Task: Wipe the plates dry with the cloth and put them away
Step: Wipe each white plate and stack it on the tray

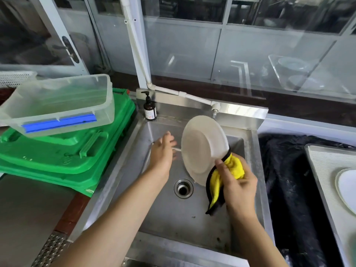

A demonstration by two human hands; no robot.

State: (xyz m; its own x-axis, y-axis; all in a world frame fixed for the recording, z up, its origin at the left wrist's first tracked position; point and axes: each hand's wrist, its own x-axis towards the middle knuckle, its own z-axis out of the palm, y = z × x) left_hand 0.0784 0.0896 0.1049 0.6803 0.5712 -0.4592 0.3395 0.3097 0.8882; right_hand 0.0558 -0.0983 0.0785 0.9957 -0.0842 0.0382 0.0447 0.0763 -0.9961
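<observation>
A white plate (202, 147) stands tilted on edge above the steel sink (169, 214). My right hand (238, 186) grips its lower right rim through a yellow cloth with a black border (229, 170), which hangs down beside my wrist. My left hand (163, 151) hovers just left of the plate with its fingers straight, holding nothing; whether the fingertips touch the plate I cannot tell. Another white plate (346, 187) lies on a grey tray (319, 160) at the right edge.
A clear plastic tub (61, 105) sits on stacked green lids (63, 157) left of the sink. A brown pump bottle (149, 108) stands at the sink's back left corner. The drain (183, 188) lies below the plate. A black cloth (289, 180) covers the counter on the right.
</observation>
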